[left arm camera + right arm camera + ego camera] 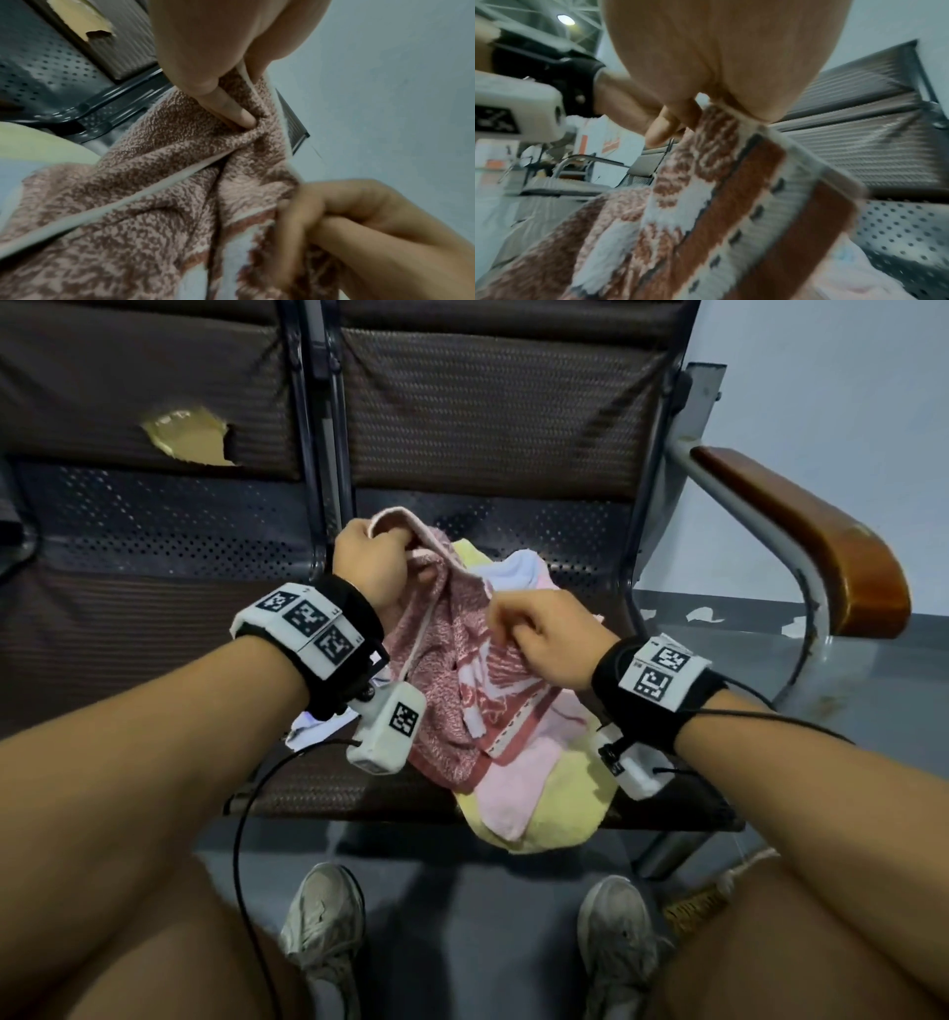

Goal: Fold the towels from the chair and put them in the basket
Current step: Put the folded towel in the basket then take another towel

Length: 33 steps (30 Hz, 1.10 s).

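A mottled red-and-pink towel [447, 670] with a white hem hangs between both hands above the chair seat [554, 541]. My left hand [372, 557] grips its upper hem at the left; the left wrist view shows those fingers [231, 109] pinching the cloth [144, 182]. My right hand [539, 634] pinches the patterned border edge lower right, and its wrist view shows the striped border [744, 213] caught in curled fingers [664, 125]. Under it lie a yellow towel [554, 809], a pale pink towel [518, 778] and a light blue-white one [513, 572]. No basket is visible.
The towels sit on a dark perforated metal bench seat with a padded backrest [488, 403]. A wooden armrest [821, 541] juts out at right. The neighbouring seat's backrest has a torn patch [187, 436]. My knees and shoes [323, 916] are at the bottom.
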Motion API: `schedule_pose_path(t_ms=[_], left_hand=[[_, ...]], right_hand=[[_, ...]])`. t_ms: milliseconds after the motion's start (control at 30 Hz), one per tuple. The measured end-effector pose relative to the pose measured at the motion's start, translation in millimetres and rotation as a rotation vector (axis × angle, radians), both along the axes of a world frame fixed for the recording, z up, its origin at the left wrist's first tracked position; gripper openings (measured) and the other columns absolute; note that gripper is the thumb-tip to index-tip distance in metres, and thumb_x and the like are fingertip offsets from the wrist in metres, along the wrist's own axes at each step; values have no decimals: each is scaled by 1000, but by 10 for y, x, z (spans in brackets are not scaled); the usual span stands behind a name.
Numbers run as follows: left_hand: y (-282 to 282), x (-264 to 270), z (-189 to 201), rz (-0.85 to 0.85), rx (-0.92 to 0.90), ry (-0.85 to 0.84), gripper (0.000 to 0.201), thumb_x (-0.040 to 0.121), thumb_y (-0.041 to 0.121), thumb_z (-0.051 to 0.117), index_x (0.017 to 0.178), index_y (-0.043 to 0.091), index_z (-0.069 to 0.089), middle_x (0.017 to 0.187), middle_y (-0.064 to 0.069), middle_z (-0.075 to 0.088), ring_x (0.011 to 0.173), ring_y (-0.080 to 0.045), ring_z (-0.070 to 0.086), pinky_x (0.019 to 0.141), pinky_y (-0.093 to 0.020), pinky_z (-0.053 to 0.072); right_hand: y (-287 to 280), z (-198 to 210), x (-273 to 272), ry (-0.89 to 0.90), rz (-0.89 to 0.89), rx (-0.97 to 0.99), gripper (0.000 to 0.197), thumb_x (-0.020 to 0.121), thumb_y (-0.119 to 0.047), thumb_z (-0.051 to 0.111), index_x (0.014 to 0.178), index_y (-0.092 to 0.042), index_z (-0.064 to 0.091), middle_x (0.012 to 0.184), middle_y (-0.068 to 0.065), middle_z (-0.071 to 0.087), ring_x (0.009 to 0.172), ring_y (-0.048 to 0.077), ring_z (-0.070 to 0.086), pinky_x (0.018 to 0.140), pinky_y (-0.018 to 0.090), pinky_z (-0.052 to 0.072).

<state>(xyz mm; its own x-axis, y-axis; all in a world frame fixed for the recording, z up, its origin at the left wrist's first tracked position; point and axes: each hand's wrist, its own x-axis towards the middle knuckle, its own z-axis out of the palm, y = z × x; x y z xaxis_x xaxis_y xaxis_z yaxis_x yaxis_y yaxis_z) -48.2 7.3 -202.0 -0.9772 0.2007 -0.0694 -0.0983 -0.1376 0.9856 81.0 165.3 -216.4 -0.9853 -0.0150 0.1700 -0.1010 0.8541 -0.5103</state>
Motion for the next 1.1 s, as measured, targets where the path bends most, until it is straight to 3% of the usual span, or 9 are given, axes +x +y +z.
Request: schedule_pose_path(t_ms=[100, 200, 267, 433, 633, 767, 900, 967, 1100], left_hand=[[53, 167, 111, -45, -14, 25, 10, 95, -2, 47, 97, 4, 56, 83, -18, 61, 53, -21, 61, 52, -28, 52], [136, 422, 211, -182, 13, 69, 32, 88, -8, 42, 73, 0, 68, 73, -22, 68, 56, -27, 61, 50, -27, 48], [203, 570, 240, -260, 24, 48, 29, 86, -10, 39, 88, -12, 68, 84, -31, 71, 64, -32, 65, 50, -26, 50], [233, 532, 197, -132, 77, 53, 40, 88, -13, 35, 105, 5, 67, 96, -21, 71, 73, -28, 74, 58, -32, 59], [39, 96, 49, 28, -99, 175, 53, 84, -11, 31, 102, 18, 71, 102, -15, 73, 82, -32, 73, 74, -43, 62], [-27, -25, 27, 97, -74, 138, 52, 84, -7, 27, 107, 13, 70, 93, -17, 69, 61, -22, 64, 54, -27, 54], [-53, -75, 18, 106, -29, 90, 38, 94, 1, 34, 108, 16, 66, 101, -17, 67, 82, -28, 65, 62, -32, 57], [-38, -63, -11, 78, -38, 86, 36, 96, 3, 36, 113, 16, 64, 104, -16, 66, 86, -28, 65, 68, -36, 60], [-31, -74, -87, 71, -126, 72, 38, 95, 2, 35, 118, 17, 61, 116, -17, 65, 90, -31, 66, 75, -44, 60]], right_hand=[[-182, -25, -22, -82, 25, 46, 33, 84, -4, 48, 83, -20, 77, 77, -9, 72, 68, 3, 60, 69, 23, 44], [-279, -76, -81, -80, -105, 10, 26, 94, -32, 54, 86, -20, 76, 79, -3, 71, 70, 13, 60, 67, 29, 43], [-286, -78, -145, -60, -221, -46, 36, 94, -42, 57, 75, -13, 67, 73, 4, 67, 68, 19, 57, 63, 33, 41], [-131, -42, -254, 61, -384, -178, 20, 93, -13, 49, 77, -11, 61, 79, 12, 61, 79, 26, 55, 68, 29, 34], [127, 74, -215, 205, -392, -627, 45, 100, -27, 52, 78, 11, 49, 70, 15, 45, 64, 20, 44, 64, 33, 37], [196, 4, -107, 131, -274, -401, 50, 89, -34, 68, 66, 4, 45, 59, 11, 39, 54, 16, 40, 56, 29, 35], [244, -121, -72, -85, -207, 131, 15, 87, -31, 67, 88, -17, 70, 80, 3, 67, 77, 20, 62, 72, 31, 50], [222, -174, -61, -178, -199, 286, 20, 93, -29, 55, 96, -16, 70, 85, 5, 67, 83, 26, 63, 74, 36, 53], [276, -170, -59, -105, -347, 64, 27, 99, -23, 45, 80, -13, 62, 67, 2, 57, 67, 24, 55, 59, 33, 40]])
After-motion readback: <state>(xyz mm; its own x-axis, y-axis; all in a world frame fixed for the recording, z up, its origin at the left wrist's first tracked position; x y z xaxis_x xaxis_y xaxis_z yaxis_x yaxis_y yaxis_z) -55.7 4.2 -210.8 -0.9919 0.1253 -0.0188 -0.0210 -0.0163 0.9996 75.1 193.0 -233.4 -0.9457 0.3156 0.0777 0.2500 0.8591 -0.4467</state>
